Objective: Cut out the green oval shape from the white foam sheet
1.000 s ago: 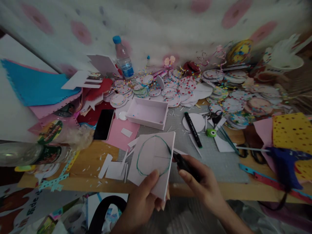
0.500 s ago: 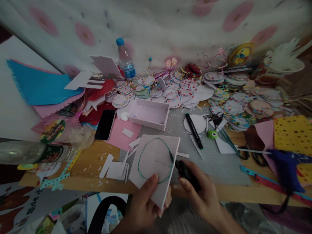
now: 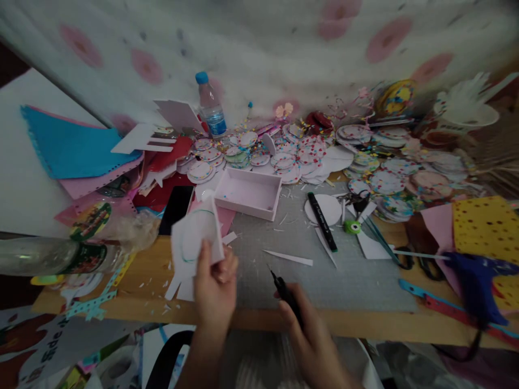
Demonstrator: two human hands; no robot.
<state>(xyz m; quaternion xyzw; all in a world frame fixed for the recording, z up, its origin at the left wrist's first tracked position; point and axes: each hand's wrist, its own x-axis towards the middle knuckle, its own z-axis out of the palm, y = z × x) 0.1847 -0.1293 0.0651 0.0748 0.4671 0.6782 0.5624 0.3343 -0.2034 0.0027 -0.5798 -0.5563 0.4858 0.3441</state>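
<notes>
My left hand (image 3: 217,278) is closed on a white foam board piece (image 3: 188,229) with a green circle drawn on it, its thumb on the face. The board is tilted above the left part of the mat. In my right hand (image 3: 306,327) is a black craft knife (image 3: 287,296), its thin blade pointing up and left, apart from the board. Beyond the blade a narrow white offcut (image 3: 288,257) lies on the grey cutting mat (image 3: 259,281). A green-ended black marker (image 3: 322,221) rests partly on a white disc (image 3: 334,208).
An open white box (image 3: 245,208) stands at the mat's back edge, with many decorated discs (image 3: 310,151) heaped behind. A phone (image 3: 175,205) and a lying bottle (image 3: 85,256) are at left. Scissors (image 3: 405,259) and a blue glue gun (image 3: 476,283) lie right.
My left hand has carried the board left, away from the blade. The knife has come off the board's edge and moved slightly left and down. A long offcut now shows on the mat.
</notes>
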